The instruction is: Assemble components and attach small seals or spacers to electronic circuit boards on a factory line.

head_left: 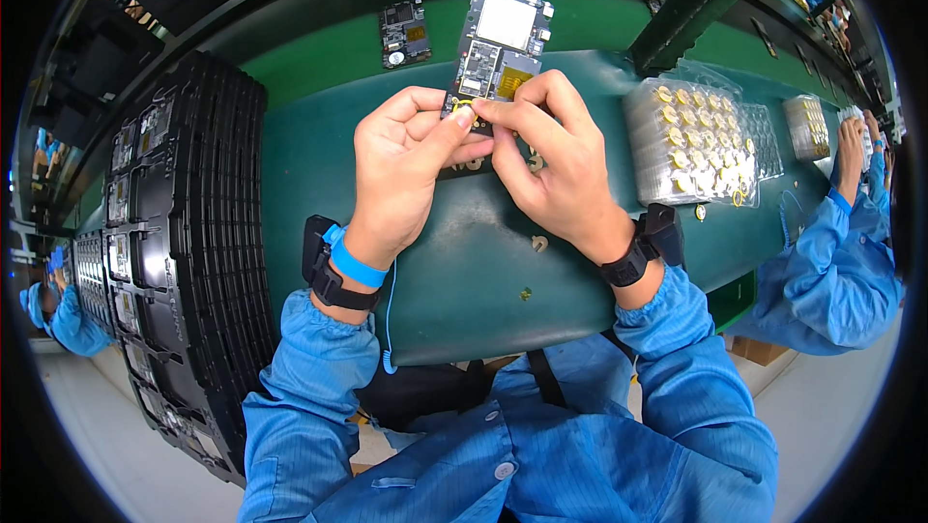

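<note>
Both hands hold a black circuit board (507,20) upright-tilted above the bench, its far end carrying a white square. My left hand (401,160) is closed on the near left corner, thumb on top and fingers bent beneath. At the near right edge, my right hand (556,151) is closed, its index fingertip pressing close to the left thumb. Between the fingertips shows a small yellow wire or ring (464,105), partly covered. Several small pale pieces lie on the bench under the hands, mostly hidden; one loose piece (539,244) lies closer to me.
Another circuit board (405,33) lies at the back. Stacked black trays (217,233) stand tall at left. To the right are stacked clear trays (650,160) of round yellow-edged parts, and a dark green post (701,6). A co-worker's blue sleeve (822,262) is at far right. A blue coiled cord (390,330) hangs from my left wrist.
</note>
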Demonstrator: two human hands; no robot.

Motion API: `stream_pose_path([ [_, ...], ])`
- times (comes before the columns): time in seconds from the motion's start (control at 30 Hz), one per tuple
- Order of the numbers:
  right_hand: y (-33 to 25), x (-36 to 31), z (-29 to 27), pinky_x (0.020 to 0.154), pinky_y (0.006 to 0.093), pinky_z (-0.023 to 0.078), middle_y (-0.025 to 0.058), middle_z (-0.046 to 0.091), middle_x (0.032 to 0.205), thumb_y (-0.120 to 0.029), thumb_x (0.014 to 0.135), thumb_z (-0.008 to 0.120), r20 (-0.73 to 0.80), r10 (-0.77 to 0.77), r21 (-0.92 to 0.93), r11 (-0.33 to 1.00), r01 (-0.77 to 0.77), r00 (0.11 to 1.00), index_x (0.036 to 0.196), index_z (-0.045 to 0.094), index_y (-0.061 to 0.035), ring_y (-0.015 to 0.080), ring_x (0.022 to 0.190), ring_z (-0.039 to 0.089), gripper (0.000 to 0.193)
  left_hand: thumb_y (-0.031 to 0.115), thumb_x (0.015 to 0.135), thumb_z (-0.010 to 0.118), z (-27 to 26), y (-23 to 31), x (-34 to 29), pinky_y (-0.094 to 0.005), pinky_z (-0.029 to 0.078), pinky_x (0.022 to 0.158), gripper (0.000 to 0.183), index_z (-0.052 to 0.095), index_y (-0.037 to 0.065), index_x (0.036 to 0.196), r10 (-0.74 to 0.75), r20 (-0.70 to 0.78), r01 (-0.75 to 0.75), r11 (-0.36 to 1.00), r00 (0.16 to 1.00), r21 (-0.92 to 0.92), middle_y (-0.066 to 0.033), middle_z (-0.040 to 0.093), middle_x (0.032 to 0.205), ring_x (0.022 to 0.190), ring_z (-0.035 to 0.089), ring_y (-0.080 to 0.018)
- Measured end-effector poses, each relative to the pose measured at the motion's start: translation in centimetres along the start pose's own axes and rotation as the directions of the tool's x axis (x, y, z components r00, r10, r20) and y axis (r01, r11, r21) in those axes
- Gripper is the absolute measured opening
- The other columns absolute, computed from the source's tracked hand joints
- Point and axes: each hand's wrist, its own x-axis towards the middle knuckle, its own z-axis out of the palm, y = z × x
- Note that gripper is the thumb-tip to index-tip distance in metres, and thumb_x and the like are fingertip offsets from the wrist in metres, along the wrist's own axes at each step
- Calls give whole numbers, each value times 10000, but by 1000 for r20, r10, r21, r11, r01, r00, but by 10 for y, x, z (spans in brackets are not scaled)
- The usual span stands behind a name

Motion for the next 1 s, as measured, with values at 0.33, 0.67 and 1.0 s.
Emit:
stream_pose_path([
  [0.33,-11,5,6,630,327,512,79,599,997,-29,842,789,-82,107,-71,991,-113,991,1148,727,-73,199,794,620,316,24,1031,638,-7,1,2,-333,661,842,131,620,-63,1128,103,-119,-98,994,988,45,-181,756,1083,934,771,-216],
  [0.67,13,31,51,598,233,481,40,707,855,-127,1029,668,437,653,416,462,-783,618,1041,672,8,81,719,626,135,158,1010,680,-51,15,15,-313,612,639,218,670,-57,1047,43,-222,100,797,974,596,-166,774,890,758,768,-209],
  [1.0,92,129,178,735,447,605,237,739,744,-272,840,868,358,483,-373,858,-352,799,777,759,38,364,747,759,335,40,869,702,-84,1,37,-397,586,797,228,664,-55,1073,675,-397,-145,597,621,789,-188,736,1019,921,727,-273],
])
